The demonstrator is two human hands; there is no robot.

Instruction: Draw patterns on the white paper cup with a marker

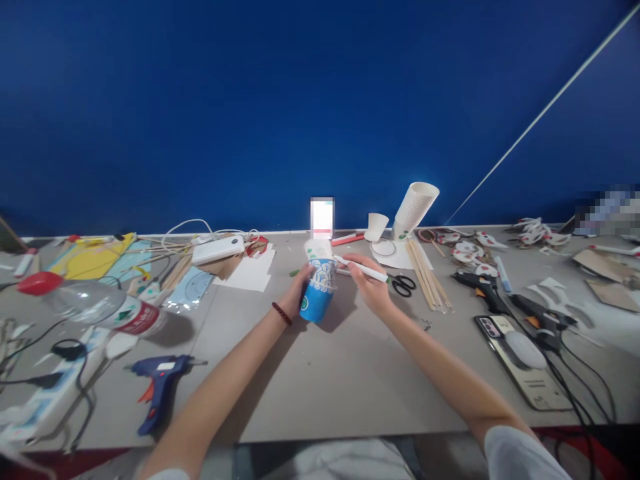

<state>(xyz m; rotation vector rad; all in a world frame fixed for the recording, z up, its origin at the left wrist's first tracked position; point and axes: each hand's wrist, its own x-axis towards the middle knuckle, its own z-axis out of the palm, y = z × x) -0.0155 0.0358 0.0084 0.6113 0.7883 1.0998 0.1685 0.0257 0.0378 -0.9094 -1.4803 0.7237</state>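
My left hand (pixel 296 291) is wrapped round a blue paper cup (pixel 316 305) with a white swirling pattern, held tilted above the grey table. A white paper part with green marks (pixel 318 251) shows above the blue cup's upper edge; whether it sits inside or behind cannot be made out. My right hand (pixel 369 285) pinches a white marker pen (pixel 369 269), its tip close to the cup's upper right edge. Whether the tip touches the cup is too small to tell. Black-handled scissors (pixel 403 286) lie just right of my right hand.
A stack of white paper cups (pixel 415 208) and wooden sticks (pixel 428 277) are at the right back. Glue guns (pixel 483 290) and a phone (pixel 525 373) lie right. At left are a blue glue gun (pixel 161 387), a plastic bottle (pixel 107 307) and a power strip (pixel 65 393).
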